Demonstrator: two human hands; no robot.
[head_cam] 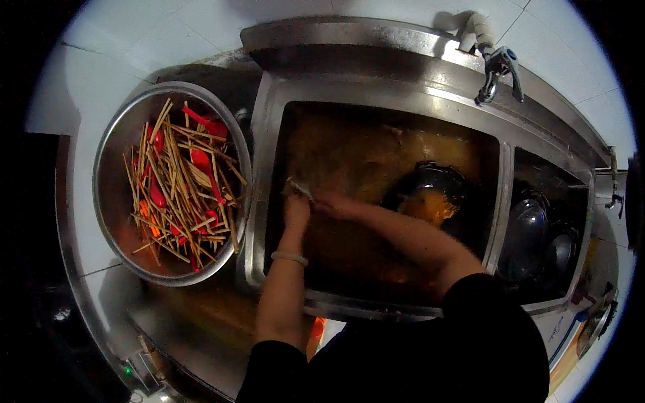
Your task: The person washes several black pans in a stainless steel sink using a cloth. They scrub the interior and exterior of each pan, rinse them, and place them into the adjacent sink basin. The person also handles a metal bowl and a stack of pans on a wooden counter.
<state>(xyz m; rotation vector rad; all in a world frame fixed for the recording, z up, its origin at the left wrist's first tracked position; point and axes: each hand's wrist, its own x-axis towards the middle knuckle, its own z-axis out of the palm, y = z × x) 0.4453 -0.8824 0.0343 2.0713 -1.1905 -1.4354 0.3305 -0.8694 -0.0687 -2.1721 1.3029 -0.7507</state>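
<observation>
Both hands are low in the left part of a stainless-steel sink basin [499, 201] that holds murky brown water [347, 141]. My left hand [297, 204] is closed around a small pale item [301, 187], too blurred to name. Close beside it on the right, my right hand [335, 204] reaches toward the same item; its fingers are dim, and whether they grip it is unclear. In the basin, right of my hands, sits a dark bowl [436, 174] with orange, greasy-looking liquid [428, 206] in and around it.
Left of the sink stands a large round metal basin [103, 201] of wooden chopsticks [176, 176] and red spoons [157, 194]. Dark bowls [526, 237] fill a smaller right compartment. A chrome faucet [499, 75] juts from the wall above the sink's back ledge [352, 60].
</observation>
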